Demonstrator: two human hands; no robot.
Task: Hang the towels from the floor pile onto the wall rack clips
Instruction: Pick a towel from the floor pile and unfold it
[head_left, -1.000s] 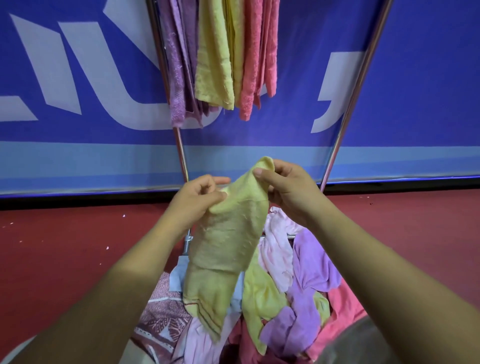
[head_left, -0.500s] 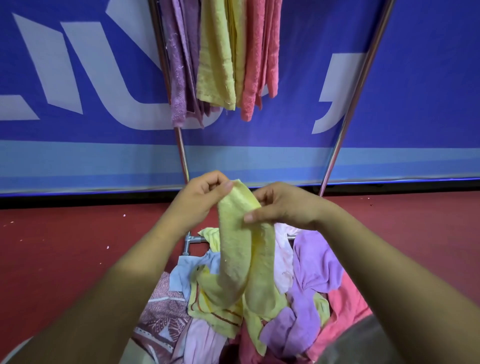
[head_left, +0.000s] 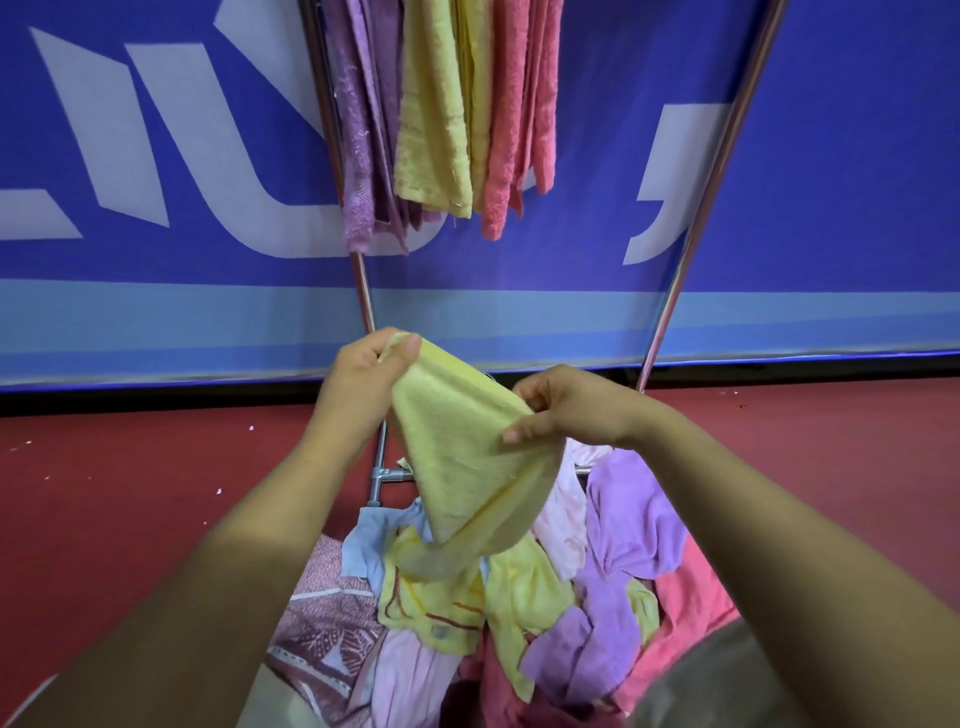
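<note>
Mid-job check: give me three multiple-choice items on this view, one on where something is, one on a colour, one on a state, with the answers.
1. Where does the towel pile lie?
A. On the red floor
B. On a table
C. In a basket

2. What colour is the held towel?
A. Pink
B. Yellow
C. Purple

3. How is it held?
A. By one hand only
B. By both hands
C. By no hand; it hangs from a clip

Answers:
1 A: the heap lies on the floor at the foot of the rack.
2 B: the cloth between the hands is plainly yellow.
3 B: the left hand pinches its upper corner and the right hand pinches its right edge.
</note>
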